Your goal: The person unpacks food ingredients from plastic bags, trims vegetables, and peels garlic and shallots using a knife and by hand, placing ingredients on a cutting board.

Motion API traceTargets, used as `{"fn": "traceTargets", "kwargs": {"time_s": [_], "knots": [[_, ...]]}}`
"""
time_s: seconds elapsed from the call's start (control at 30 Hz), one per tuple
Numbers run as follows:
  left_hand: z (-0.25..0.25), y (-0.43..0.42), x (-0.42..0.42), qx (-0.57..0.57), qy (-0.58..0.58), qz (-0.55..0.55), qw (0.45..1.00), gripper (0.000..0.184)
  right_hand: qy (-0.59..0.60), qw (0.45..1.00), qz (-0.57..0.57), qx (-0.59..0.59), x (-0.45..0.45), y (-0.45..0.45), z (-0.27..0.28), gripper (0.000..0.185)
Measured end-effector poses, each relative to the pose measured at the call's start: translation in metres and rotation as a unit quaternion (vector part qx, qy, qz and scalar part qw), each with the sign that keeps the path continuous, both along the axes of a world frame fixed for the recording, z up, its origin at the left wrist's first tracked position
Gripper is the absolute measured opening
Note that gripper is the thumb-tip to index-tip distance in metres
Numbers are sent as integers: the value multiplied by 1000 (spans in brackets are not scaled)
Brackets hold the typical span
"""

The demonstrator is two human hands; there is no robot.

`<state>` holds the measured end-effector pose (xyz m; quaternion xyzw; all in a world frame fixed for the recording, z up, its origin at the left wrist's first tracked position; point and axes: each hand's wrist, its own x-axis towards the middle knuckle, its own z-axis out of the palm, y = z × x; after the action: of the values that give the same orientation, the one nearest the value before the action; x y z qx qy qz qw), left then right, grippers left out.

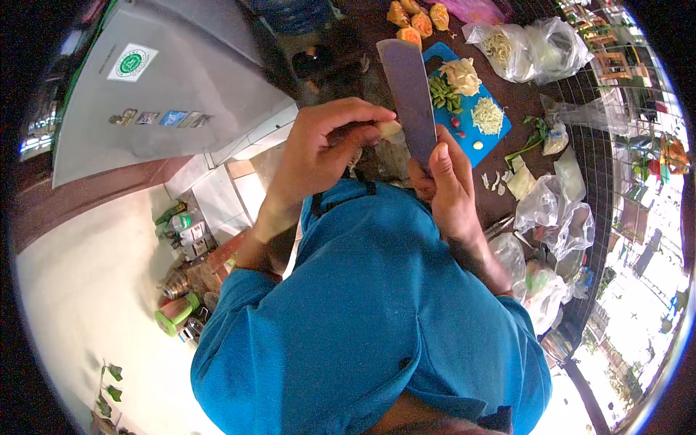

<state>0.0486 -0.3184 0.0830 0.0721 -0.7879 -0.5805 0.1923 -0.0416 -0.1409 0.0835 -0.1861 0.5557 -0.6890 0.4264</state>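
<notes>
My left hand (326, 141) pinches a garlic clove (390, 129), a small pale piece, between thumb and fingertips, just left of the blade. Wrapped round the handle of a wide-bladed knife (409, 90) is my right hand (451, 181); the blade points away from me, and the fingers cover the handle. Behind it lies a blue cutting board (487, 90). It bears cut green vegetable pieces (444, 96), a pale heap of slices (462, 76), white shreds (487, 116), small reddish pieces (455, 122) and another pale clove (478, 146).
Several orange chunks (409, 35) lie beyond the board. Plastic bags (533, 51) sit at the far right, and more bags (544, 210) nearer me. Pale peelings (494, 181) and a green stem (533, 138) are beside the board. A grey fridge (181, 80) stands on my left.
</notes>
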Motion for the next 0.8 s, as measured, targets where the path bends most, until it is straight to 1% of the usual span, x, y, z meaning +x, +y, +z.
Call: {"fn": "traceTargets", "kwargs": {"time_s": [0.07,0.13,0.17,0.23,0.27,0.33,0.37,0.4,0.43,0.47,0.53,0.57,0.6,0.63,0.7,0.8], "knots": [[-3,0,-1,14,1,-9,1000,19,-19,1000,-4,-11,0,1,0,43],[-4,-1,-2,28,1,-18,999,18,4,1000,-6,25,0,0,6,52],[-5,-2,-2,39,-2,-30,999,19,4,1000,-9,26,1,1,6,52],[-5,-3,-3,50,-6,-43,998,19,-63,996,-32,51,2,4,5,51],[-5,-3,-4,59,-3,-54,997,20,-63,996,-34,52,0,7,4,51],[-3,-2,-5,69,0,-66,995,22,-129,992,-3,11,-5,14,0,43],[-1,0,-5,136,-12,-62,989,23,-129,992,-5,11,-2,12,1,43],[1,1,-5,202,-24,-57,978,25,-91,995,-37,26,2,9,4,48],[3,3,-4,202,-24,-59,977,25,-52,995,-68,42,4,7,7,55],[4,4,-3,193,-11,-69,979,26,-52,995,-70,42,3,6,10,55],[6,6,-3,185,0,-82,979,26,43,998,-39,10,2,7,13,64],[6,8,-3,127,15,-56,990,29,43,998,-41,10,2,8,12,64],[6,9,-4,69,31,-29,997,31,70,997,-38,-16,2,11,10,61],[7,8,-5,69,31,-31,997,31,97,994,-36,-43,2,12,9,58],[11,6,-8,-41,79,-14,996,31,99,994,-31,-33,3,13,17,57],[13,7,-9,-31,90,-27,995,31,94,995,-19,-8,4,13,27,57]]}}
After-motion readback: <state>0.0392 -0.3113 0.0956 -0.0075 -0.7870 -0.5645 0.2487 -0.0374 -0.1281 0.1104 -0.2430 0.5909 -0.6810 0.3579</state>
